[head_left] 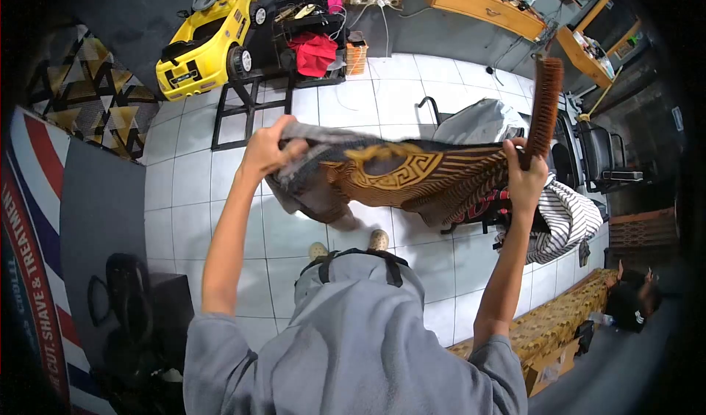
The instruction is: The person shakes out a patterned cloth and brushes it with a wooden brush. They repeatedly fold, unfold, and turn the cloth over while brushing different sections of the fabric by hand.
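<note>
A dark patterned cloth (382, 172) with gold stripes and a Greek-key design is stretched between my two hands, above the tiled floor. At its left end, the grey edge is bunched in my closed left hand (271, 150). My right hand (526, 176) pinches the cloth's right corner between thumb and fingers. The same hand also grips a long brush (546, 106), held upright with its brown bristles facing right. The cloth hangs in loose folds and its lower part is slightly blurred.
Beyond the cloth stands a chair (482, 121) with a striped cloth (570, 220) draped near it. A yellow toy car (209, 44), a black trolley (309, 40) and a wooden drawer counter (482, 7) line the far wall. A person (631, 297) sits at the right by a patterned bench (544, 327).
</note>
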`<action>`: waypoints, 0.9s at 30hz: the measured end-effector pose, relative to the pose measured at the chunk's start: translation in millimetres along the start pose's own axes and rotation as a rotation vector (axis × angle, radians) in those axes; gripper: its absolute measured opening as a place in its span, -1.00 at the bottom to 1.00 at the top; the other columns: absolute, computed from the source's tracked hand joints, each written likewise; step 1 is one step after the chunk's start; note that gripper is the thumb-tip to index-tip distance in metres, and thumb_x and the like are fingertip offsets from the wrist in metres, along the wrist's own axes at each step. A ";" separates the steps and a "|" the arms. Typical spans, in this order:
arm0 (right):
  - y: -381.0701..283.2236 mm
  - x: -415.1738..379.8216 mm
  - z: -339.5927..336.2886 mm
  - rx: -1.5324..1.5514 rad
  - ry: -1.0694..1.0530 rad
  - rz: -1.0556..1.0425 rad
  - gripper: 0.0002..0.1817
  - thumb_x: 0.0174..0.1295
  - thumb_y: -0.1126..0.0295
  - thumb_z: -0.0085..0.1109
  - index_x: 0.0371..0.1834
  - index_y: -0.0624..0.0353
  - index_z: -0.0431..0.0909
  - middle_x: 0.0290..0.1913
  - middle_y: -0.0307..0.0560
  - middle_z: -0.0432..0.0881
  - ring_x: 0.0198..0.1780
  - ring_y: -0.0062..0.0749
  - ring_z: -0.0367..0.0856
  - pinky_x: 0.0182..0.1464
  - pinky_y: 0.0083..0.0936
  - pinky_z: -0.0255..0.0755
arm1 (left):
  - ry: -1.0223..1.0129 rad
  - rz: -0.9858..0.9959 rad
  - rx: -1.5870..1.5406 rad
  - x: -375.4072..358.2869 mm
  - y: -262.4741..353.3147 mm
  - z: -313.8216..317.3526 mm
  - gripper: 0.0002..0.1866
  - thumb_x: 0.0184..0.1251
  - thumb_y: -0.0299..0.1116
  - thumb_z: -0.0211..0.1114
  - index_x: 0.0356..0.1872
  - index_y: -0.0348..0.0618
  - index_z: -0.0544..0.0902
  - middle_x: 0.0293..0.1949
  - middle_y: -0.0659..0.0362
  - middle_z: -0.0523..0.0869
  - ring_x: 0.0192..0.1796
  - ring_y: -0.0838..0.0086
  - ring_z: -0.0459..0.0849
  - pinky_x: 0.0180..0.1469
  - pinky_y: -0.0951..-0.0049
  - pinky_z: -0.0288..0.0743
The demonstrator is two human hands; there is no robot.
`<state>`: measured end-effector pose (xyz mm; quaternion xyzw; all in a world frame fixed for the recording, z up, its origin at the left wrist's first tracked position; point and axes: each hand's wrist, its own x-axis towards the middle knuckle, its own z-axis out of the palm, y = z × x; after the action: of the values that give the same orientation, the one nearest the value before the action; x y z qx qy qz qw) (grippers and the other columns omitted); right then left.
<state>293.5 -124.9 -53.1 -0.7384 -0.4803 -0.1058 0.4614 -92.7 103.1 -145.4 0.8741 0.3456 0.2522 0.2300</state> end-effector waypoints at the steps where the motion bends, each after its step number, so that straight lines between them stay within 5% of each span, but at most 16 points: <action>1: -1.3 4.5 -4.8 0.021 0.042 -0.058 -0.82 0.15 0.38 0.29 -0.38 0.31 0.59 -0.59 -0.25 0.45 -0.50 -0.59 0.40 -0.37 -0.56 0.32 | -0.052 0.032 0.109 0.7 11.2 -3.9 -0.32 -0.02 0.02 0.34 0.08 -0.18 0.42 -0.53 -0.05 0.64 -0.44 0.09 0.66 -0.35 0.26 0.52; 3: 8.2 8.9 -16.4 0.056 0.022 0.067 -0.82 0.15 0.39 0.29 -0.37 0.32 0.59 -0.55 -0.27 0.49 -0.48 -0.64 0.39 -0.37 -0.62 0.29 | -0.154 0.098 0.329 2.9 30.3 -12.3 -0.09 -0.20 0.20 0.42 0.17 -0.14 0.33 -0.60 -0.06 0.62 -0.50 0.01 0.63 -0.46 0.18 0.49; 6: 1.5 13.5 -27.3 0.079 0.021 0.067 -0.84 0.14 0.42 0.29 -0.37 0.33 0.60 -0.54 -0.30 0.50 -0.47 -0.69 0.37 -0.38 -0.70 0.24 | -0.108 0.122 0.509 9.3 20.3 0.9 -0.01 -0.24 0.07 0.47 0.28 -0.01 0.19 -0.68 0.04 0.58 -0.61 0.06 0.60 -0.54 0.16 0.45; 10: -13.7 12.3 -37.8 0.180 -0.010 0.098 -0.84 0.15 0.43 0.29 -0.37 0.34 0.60 -0.51 -0.32 0.51 -0.45 -0.70 0.40 -0.36 -0.73 0.25 | 0.078 -0.069 0.675 27.9 -1.2 13.8 -0.23 -0.16 -0.47 0.37 0.21 -0.09 0.25 -0.34 -0.07 0.56 -0.38 0.01 0.60 -0.40 0.14 0.49; 11: -17.5 10.9 -40.1 0.232 -0.003 0.113 -0.84 0.15 0.43 0.29 -0.37 0.34 0.60 -0.50 -0.32 0.52 -0.44 -0.70 0.40 -0.36 -0.74 0.25 | 0.225 0.112 0.636 31.7 -11.6 12.0 -0.29 -0.18 -0.60 0.29 0.16 -0.16 0.31 -0.16 -0.13 0.49 -0.22 -0.06 0.55 -0.25 0.07 0.50; 14: -29.0 5.9 -50.0 0.296 -0.009 0.188 -0.85 0.15 0.44 0.29 -0.35 0.32 0.59 -0.48 -0.34 0.52 -0.44 -0.74 0.38 -0.37 -0.78 0.22 | 0.233 -0.093 0.647 39.5 9.7 -10.9 -0.35 -0.20 -0.60 0.29 0.10 -0.17 0.38 -0.13 -0.13 0.44 -0.18 -0.08 0.48 -0.16 0.00 0.46; 15: -32.7 5.1 -52.6 0.290 -0.014 0.189 -0.85 0.15 0.44 0.29 -0.35 0.32 0.59 -0.48 -0.34 0.51 -0.44 -0.74 0.37 -0.37 -0.79 0.22 | 0.173 -0.201 0.651 44.1 11.4 -15.5 -0.46 -0.05 -0.61 0.16 0.08 -0.15 0.43 -0.12 -0.17 0.48 -0.16 -0.03 0.55 -0.16 0.07 0.53; 18: -37.4 0.7 -54.7 0.293 -0.027 0.197 -0.85 0.13 0.45 0.31 -0.34 0.31 0.58 -0.48 -0.35 0.51 -0.47 -0.75 0.35 -0.39 -0.79 0.21 | 0.057 -0.792 -0.194 65.4 31.5 -37.8 -0.51 0.11 -0.56 -0.03 0.15 -0.08 0.42 -0.07 -0.20 0.51 -0.11 0.07 0.63 -0.12 0.11 0.59; 19: -39.2 -0.6 -55.7 0.296 -0.043 0.211 -0.84 0.13 0.44 0.31 -0.33 0.31 0.58 -0.48 -0.34 0.51 -0.47 -0.74 0.35 -0.39 -0.78 0.22 | 0.052 -0.806 -0.475 68.5 24.6 -38.9 -0.48 0.19 -0.50 -0.18 0.23 -0.01 0.37 -0.05 -0.15 0.55 -0.07 0.17 0.66 -0.09 0.10 0.61; 22: -43.3 1.1 -50.3 0.301 -0.142 0.166 -0.80 0.09 0.44 0.34 -0.31 0.33 0.57 -0.50 -0.31 0.53 -0.47 -0.70 0.38 -0.39 -0.73 0.26 | 0.338 -0.426 -1.268 74.0 24.2 -26.9 -0.44 0.20 -0.49 -0.17 0.30 0.01 0.27 -0.08 -0.05 0.57 -0.05 0.21 0.64 -0.06 0.02 0.58; 23: -42.9 0.9 -49.2 0.299 -0.180 0.140 -0.78 0.07 0.44 0.35 -0.30 0.34 0.56 -0.51 -0.29 0.53 -0.47 -0.69 0.39 -0.39 -0.71 0.28 | 0.408 -0.340 -1.279 76.6 26.0 -25.3 -0.37 0.18 -0.53 -0.12 0.36 -0.07 0.13 -0.06 -0.01 0.58 -0.04 0.22 0.63 0.04 0.16 0.52; 26: -40.6 -1.8 -47.7 0.073 -0.350 0.031 -0.70 -0.05 0.44 0.41 -0.29 0.34 0.55 -0.56 -0.17 0.53 -0.47 -0.58 0.49 -0.38 -0.59 0.36 | 0.536 0.079 -0.294 84.6 13.6 -18.0 -0.22 0.10 -0.52 0.05 0.40 -0.14 -0.02 0.00 -0.10 0.56 -0.04 0.21 0.61 0.08 0.29 0.46; 27: -37.8 -3.4 -48.7 -0.241 -0.388 0.038 -0.66 -0.12 0.48 0.38 -0.25 0.33 0.53 -0.50 -0.03 0.55 -0.42 -0.30 0.60 -0.33 -0.44 0.42 | 0.578 0.095 -0.025 75.3 48.0 -22.6 -0.12 0.00 -0.51 0.17 0.40 -0.24 -0.06 0.02 -0.20 0.54 -0.03 0.08 0.59 0.07 0.35 0.43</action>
<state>275.3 -160.9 -6.3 -0.8034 -0.5301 -0.0096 0.2709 -35.1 131.0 -79.2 0.7783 0.3524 0.5054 0.1209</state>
